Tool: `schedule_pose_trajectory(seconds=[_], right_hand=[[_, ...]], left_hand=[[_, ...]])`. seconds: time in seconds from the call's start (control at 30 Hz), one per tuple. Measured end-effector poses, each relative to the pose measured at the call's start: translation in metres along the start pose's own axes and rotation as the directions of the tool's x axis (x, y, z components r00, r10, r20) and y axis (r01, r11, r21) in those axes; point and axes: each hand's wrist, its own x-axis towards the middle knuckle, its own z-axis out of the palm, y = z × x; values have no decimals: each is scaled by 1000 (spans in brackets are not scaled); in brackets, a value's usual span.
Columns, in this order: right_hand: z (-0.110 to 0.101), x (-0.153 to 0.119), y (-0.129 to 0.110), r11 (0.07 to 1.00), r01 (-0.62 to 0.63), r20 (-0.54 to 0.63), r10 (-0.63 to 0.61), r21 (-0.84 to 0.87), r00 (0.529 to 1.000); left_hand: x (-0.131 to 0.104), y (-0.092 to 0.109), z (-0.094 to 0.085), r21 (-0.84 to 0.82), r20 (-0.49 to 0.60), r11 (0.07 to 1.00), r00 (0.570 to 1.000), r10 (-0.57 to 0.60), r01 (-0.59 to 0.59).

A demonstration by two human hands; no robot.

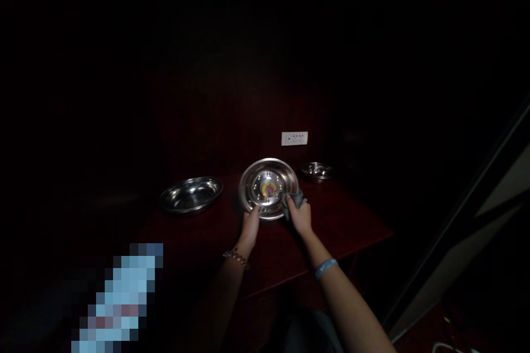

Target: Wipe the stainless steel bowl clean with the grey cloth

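A round steel basin [269,168] with a yellow and red label at its centre is held tilted, its inside facing me. My left hand [250,227] grips the rim at the lower left, thumb over the edge. At the lower right, my right hand [301,216] is closed on a grey cloth [293,199] and presses it against the rim. The fingers of both hands are partly hidden behind the basin and the cloth.
On the dark red table [343,215], a wide steel basin [192,196] sits at left and a smaller steel bowl [318,171] at right. A white socket panel [294,138] is on the back wall. A blurred light-blue patch [120,298] covers the lower left.
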Motion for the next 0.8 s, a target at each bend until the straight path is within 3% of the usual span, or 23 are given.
schedule_pose_trajectory(seconds=[0.4,0.8], right_hand=[[1,0,0,999,4,16,-4,-43,1000],[0,-2,0,993,27,50,-21,-111,999]], left_hand=[[0,1,1,-72,-7,997,999,31,-31],[-1,2,-1,-14,-45,999,998,36,-37]])
